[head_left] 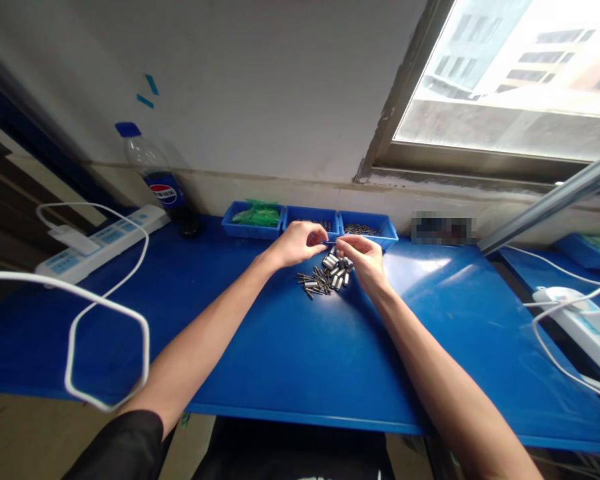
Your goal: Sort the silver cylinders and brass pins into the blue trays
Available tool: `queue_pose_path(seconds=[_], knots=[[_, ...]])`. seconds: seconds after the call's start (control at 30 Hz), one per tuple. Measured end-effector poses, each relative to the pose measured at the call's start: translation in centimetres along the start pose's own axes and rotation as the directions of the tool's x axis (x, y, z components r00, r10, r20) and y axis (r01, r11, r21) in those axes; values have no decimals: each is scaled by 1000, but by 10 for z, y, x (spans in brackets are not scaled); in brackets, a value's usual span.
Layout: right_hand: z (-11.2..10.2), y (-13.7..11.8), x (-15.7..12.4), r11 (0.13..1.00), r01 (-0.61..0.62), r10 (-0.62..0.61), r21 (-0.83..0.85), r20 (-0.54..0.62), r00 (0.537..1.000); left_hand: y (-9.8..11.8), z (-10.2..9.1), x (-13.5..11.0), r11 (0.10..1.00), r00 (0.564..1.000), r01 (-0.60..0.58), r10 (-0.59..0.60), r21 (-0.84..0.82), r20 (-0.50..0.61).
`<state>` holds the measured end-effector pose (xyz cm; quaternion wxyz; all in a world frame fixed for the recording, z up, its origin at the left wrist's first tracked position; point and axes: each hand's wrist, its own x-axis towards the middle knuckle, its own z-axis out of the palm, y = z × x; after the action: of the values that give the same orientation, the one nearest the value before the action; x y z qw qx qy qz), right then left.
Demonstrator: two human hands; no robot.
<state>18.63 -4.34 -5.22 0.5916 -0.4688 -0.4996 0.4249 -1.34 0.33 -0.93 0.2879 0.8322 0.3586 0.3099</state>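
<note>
My left hand point(303, 243) has its thumb and fingers curled into a pinch just in front of the blue bins. Facing it, my right hand point(364, 257) pinches too, its fingertips close to those of the left. Anything between the fingertips is too small to make out. Below the hands lies a pile of short silver metal pieces point(337, 279), under and beside the right fingers. Thin brass-coloured pins point(310, 283) lie loose at the pile's left side.
Three blue bins stand against the wall: one with green plastic bags point(256, 215), a middle bin point(293, 215) with small parts, and a right bin point(387, 230) with thin pins. A cola bottle point(166, 193), a power strip point(107, 240) and a looping white cable point(147, 333) are at left.
</note>
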Motion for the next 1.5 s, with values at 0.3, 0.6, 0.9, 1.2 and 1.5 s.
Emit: queue_pose_path(seconds=[0.3,0.6,0.9,1.2,1.5], knots=[[-9,6,8,989,139,-145,-38,-233,962,-9,7,-2,974,970,-45,-10,220,243],[-5,3,6,997,79,-75,14,-210,975,-4,12,-5,948,971,-49,-29,314,239],[-4,4,5,999,54,-55,-5,-160,986,-12,4,-6,944,973,95,-155,315,171],[-3,5,3,998,36,-39,-45,-68,997,-8,5,-1,994,998,55,-51,-89,48],[1,0,-1,1000,-15,14,16,105,994,-2,7,2,963,996,-16,-9,-270,-88]])
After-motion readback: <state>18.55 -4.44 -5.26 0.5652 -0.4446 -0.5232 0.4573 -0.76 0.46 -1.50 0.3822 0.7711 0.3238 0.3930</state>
